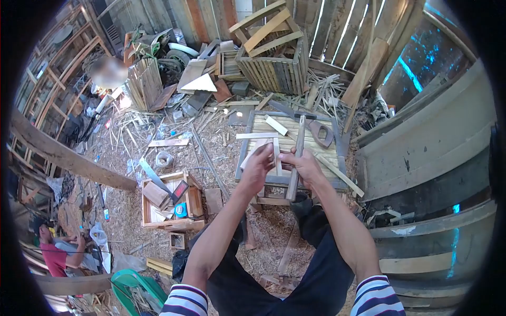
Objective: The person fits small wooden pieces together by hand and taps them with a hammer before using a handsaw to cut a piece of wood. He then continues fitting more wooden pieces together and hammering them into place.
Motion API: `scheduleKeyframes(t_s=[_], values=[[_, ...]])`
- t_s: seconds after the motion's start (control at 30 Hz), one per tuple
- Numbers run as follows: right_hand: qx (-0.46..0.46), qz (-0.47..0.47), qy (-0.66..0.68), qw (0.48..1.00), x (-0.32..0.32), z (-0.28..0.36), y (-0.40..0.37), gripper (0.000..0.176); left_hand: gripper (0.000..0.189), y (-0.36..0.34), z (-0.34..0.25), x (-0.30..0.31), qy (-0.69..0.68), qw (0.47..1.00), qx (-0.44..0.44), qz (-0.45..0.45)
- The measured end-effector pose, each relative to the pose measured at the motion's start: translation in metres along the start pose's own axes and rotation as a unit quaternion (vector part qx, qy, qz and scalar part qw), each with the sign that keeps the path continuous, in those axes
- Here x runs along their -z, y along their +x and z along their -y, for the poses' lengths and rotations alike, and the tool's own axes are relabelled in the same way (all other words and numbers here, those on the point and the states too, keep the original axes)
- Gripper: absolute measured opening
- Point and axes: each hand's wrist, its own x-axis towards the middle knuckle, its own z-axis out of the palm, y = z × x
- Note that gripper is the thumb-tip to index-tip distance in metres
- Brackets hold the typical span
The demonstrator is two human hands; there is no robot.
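My left hand (256,167) is closed on a small frame of pale wooden strips (276,150), one strip lying across the far end and another running toward me. My right hand (308,167) is wrapped round the long wooden handle of a hammer (301,138), whose dark head points away from me. My right thumb and forefinger reach left, right at the frame's side strip. Both hands are over a low slatted wooden table (254,125). Beyond them on it are a handsaw (320,134) and a short pale wood block (276,125).
Left of the table stands a wooden box (174,224) holding a blue tape measure (181,210) and other tools. A slatted crate (271,71) stands at the back. Wood offcuts and shavings cover the floor. A green plastic chair (138,287) and a seated person (55,253) are at left.
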Motion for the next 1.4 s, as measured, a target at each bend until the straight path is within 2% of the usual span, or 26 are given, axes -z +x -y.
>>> scheduleKeyframes(t_s=[0.03, 0.1, 0.13, 0.17, 0.23, 0.27, 0.3, 0.33, 0.37, 0.4, 0.43, 0.5, 0.53, 0.57, 0.63, 0.67, 0.73, 0.83, 0.93, 1.03, 1.17, 1.23, 1.27, 1.33, 1.37, 1.4], values=[[-0.002, 0.004, -0.002, 1.0, -0.002, -0.004, 0.001, 0.021, 0.05, 0.001, 0.003, -0.002, -0.002, 1.0, -0.003, -0.003], [0.008, 0.031, -0.05, 0.998, -0.004, -0.017, 0.006, 0.026, 0.045, 0.006, 0.009, -0.005, 0.103, 0.994, -0.036, 0.0], [0.013, 0.058, -0.043, 0.997, -0.007, -0.025, 0.008, 0.03, 0.034, 0.008, 0.01, -0.002, 0.114, 0.992, -0.05, -0.02], [0.012, 0.057, -0.044, 0.997, -0.004, -0.03, 0.008, 0.03, 0.034, 0.009, 0.01, 0.003, 0.113, 0.992, -0.049, -0.019], [-0.031, 0.077, -0.077, 0.994, -0.01, -0.021, -0.002, 0.034, 0.034, 0.009, 0.001, 0.015, 0.265, 0.957, -0.024, -0.112], [-0.048, 0.049, -0.127, 0.99, -0.008, -0.022, -0.003, 0.035, 0.034, 0.009, -0.003, 0.021, 0.266, 0.957, -0.023, -0.116], [-0.052, 0.055, -0.126, 0.989, -0.005, -0.021, -0.004, 0.035, 0.033, 0.01, -0.009, 0.028, 0.417, 0.897, -0.061, -0.132], [-0.032, 0.032, -0.233, 0.971, -0.001, -0.019, -0.005, 0.032, 0.033, 0.011, -0.014, 0.035, 0.558, 0.812, -0.095, -0.144], [-0.011, 0.009, -0.337, 0.941, 0.001, -0.018, -0.007, 0.031, 0.033, 0.01, -0.018, 0.041, 0.684, 0.703, -0.123, -0.15], [-0.005, 0.007, -0.333, 0.943, -0.002, -0.016, -0.012, 0.03, 0.024, 0.014, -0.011, 0.049, 0.692, 0.686, -0.159, -0.156], [-0.008, 0.01, -0.332, 0.943, -0.001, -0.018, -0.013, 0.03, 0.024, 0.015, -0.006, 0.059, 0.694, 0.685, -0.155, -0.158], [0.085, 0.02, -0.5, 0.862, 0.005, -0.025, -0.016, 0.033, 0.016, 0.019, 0.0, 0.071, 0.73, 0.62, -0.262, -0.12], [0.112, 0.034, -0.489, 0.864, 0.005, -0.03, -0.019, 0.035, 0.012, 0.02, 0.001, 0.075, 0.751, 0.62, -0.185, -0.129], [0.108, 0.036, -0.491, 0.864, 0.005, -0.035, -0.023, 0.035, 0.012, 0.019, 0.003, 0.079, 0.75, 0.623, -0.181, -0.129], [0.114, -0.008, -0.513, 0.85, -0.004, -0.035, -0.03, 0.033, 0.015, 0.02, 0.004, 0.087, 0.738, 0.626, -0.23, -0.104], [0.112, -0.005, -0.514, 0.851, -0.007, -0.03, -0.033, 0.033, 0.015, 0.021, 0.005, 0.091, 0.738, 0.627, -0.226, -0.106], [0.066, -0.011, -0.484, 0.872, -0.014, -0.017, -0.04, 0.03, 0.024, 0.019, 0.004, 0.092, 0.735, 0.623, -0.25, -0.096], [0.082, -0.002, -0.53, 0.844, -0.006, -0.042, -0.034, 0.028, 0.025, 0.022, 0.01, 0.094, 0.715, 0.648, -0.242, -0.103], [0.069, 0.022, -0.548, 0.833, 0.001, -0.058, -0.034, 0.027, 0.024, 0.021, 0.005, 0.092, 0.721, 0.646, -0.231, -0.098], [0.087, 0.001, -0.544, 0.834, -0.003, -0.051, -0.035, 0.026, 0.023, 0.021, 0.004, 0.092, 0.737, 0.628, -0.232, -0.096], [0.086, -0.011, -0.532, 0.842, -0.004, -0.055, -0.035, 0.027, 0.023, 0.02, 0.008, 0.09, 0.726, 0.633, -0.245, -0.109], [0.083, 0.016, -0.586, 0.806, -0.004, -0.057, -0.032, 0.026, 0.023, 0.021, 0.005, 0.089, 0.745, 0.617, -0.233, -0.103], [0.086, 0.016, -0.587, 0.805, -0.003, -0.056, -0.03, 0.026, 0.022, 0.021, 0.006, 0.089, 0.747, 0.617, -0.226, -0.1], [0.089, -0.022, -0.544, 0.834, -0.018, -0.039, -0.038, 0.026, 0.022, 0.024, 0.006, 0.092, 0.741, 0.623, -0.226, -0.108], [0.085, -0.021, -0.544, 0.835, -0.014, -0.047, -0.036, 0.026, 0.022, 0.024, 0.008, 0.093, 0.734, 0.631, -0.225, -0.111], [0.081, 0.002, -0.563, 0.822, -0.009, -0.054, -0.035, 0.026, 0.022, 0.023, 0.01, 0.094, 0.743, 0.614, -0.239, -0.117]])
